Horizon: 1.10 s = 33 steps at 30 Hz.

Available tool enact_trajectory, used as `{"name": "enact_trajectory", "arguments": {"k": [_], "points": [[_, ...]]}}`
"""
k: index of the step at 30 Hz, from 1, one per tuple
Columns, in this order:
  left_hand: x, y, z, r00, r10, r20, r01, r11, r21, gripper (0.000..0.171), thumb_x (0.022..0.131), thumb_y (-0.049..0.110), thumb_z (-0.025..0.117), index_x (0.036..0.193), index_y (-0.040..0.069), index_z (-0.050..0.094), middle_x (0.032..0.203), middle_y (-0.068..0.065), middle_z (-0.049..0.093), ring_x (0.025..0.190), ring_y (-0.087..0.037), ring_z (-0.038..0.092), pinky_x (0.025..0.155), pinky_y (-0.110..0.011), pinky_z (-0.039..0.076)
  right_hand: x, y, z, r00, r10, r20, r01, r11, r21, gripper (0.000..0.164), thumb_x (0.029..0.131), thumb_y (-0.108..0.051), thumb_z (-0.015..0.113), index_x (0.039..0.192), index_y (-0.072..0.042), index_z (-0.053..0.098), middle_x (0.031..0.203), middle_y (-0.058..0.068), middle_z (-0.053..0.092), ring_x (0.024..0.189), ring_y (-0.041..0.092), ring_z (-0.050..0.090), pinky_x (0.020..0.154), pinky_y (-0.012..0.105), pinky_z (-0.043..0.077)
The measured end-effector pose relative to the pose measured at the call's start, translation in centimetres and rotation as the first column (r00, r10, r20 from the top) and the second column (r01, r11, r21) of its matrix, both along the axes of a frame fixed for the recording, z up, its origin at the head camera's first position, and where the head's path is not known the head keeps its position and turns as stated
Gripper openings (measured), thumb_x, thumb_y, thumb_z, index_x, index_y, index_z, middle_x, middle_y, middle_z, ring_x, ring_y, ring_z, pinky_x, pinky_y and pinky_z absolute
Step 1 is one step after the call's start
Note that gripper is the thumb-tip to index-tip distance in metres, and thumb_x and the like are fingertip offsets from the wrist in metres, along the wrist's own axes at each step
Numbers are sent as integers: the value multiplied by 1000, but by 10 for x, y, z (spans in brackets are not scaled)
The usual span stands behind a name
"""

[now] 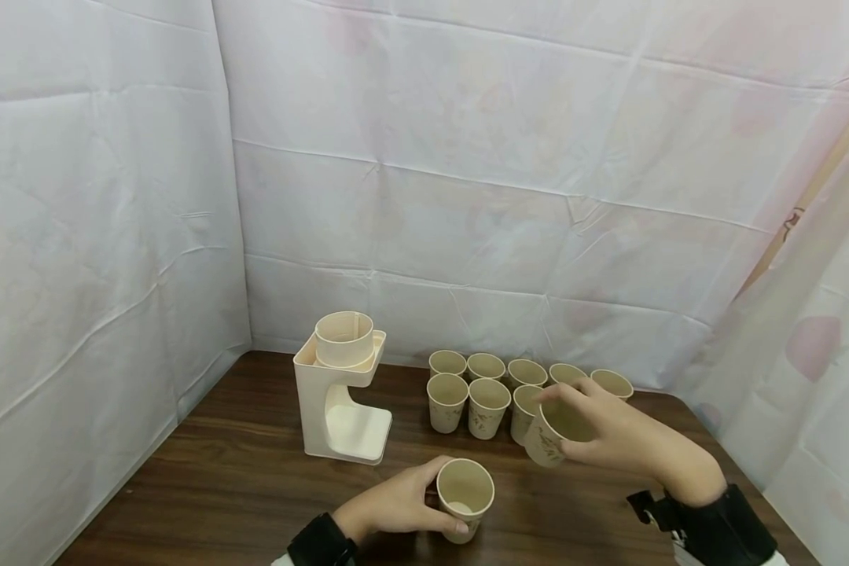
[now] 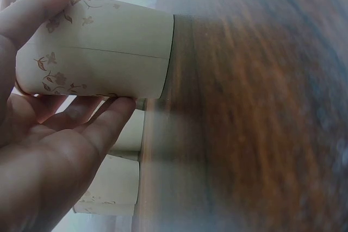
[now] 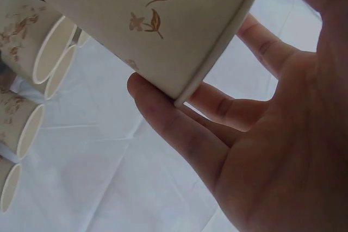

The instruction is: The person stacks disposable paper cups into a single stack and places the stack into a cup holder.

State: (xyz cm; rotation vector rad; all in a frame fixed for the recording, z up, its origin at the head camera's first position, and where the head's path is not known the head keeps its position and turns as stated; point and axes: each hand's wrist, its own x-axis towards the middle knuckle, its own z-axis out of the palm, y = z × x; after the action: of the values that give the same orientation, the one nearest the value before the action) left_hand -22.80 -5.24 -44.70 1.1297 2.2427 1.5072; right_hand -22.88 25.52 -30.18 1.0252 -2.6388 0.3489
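My left hand grips a paper cup near the table's front, thumb on one side and fingers on the other. This cup is upright, and its open top shows no contents. In the left wrist view the cup has a brown flower print and a side seam. To the right, my right hand holds another paper cup by its rim, tilted, just in front of the cup rows. The right wrist view shows fingers and thumb on either side of that flowered cup.
Two rows of upright paper cups stand at the back right, some partly hidden by my right hand. Left of them stands a cream C-shaped stand with a round open cylinder on top. White cloth hangs behind the brown wooden table.
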Motion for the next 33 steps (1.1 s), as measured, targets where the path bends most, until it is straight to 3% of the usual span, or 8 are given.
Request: {"name": "enact_trajectory", "arguments": {"k": [7, 16, 27, 33], "points": [[-1, 0, 1, 1000, -13, 24, 13, 1000, -5, 63, 76, 39, 76, 129, 27, 44, 117, 0, 61, 106, -13, 54, 91, -30, 46, 14, -14, 12, 999, 18, 27, -17, 1000, -15, 56, 77, -22, 71, 125, -42, 47, 118, -14, 43, 104, 5, 48, 83, 38, 49], [-2, 0, 2, 999, -7, 31, 8, 1000, -15, 62, 76, 38, 76, 129, 27, 44, 117, 0, 60, 106, -14, 55, 89, -28, 46, 21, -30, 17, 996, 92, 15, -92, 996, -8, 62, 76, -20, 71, 127, -43, 43, 105, -9, 47, 89, 5, 49, 74, 30, 49], [-1, 0, 3, 997, -39, 65, 39, 999, 11, 63, 78, 35, 75, 131, 25, 43, 118, -3, 59, 105, -17, 56, 87, -26, 48, 32, -50, 21, 980, 193, 42, -193, 981, -3, 64, 75, -14, 67, 130, -38, 43, 119, -9, 44, 96, 4, 50, 77, 31, 50], [-1, -1, 2, 997, -37, 71, 37, 999, 3, 61, 78, 35, 75, 130, 29, 42, 117, -1, 60, 104, -16, 57, 86, -26, 49, 37, -61, 19, 964, 262, 38, -263, 965, -4, 55, 83, -24, 68, 132, -35, 44, 123, -5, 44, 83, 4, 49, 68, 23, 48]]}}
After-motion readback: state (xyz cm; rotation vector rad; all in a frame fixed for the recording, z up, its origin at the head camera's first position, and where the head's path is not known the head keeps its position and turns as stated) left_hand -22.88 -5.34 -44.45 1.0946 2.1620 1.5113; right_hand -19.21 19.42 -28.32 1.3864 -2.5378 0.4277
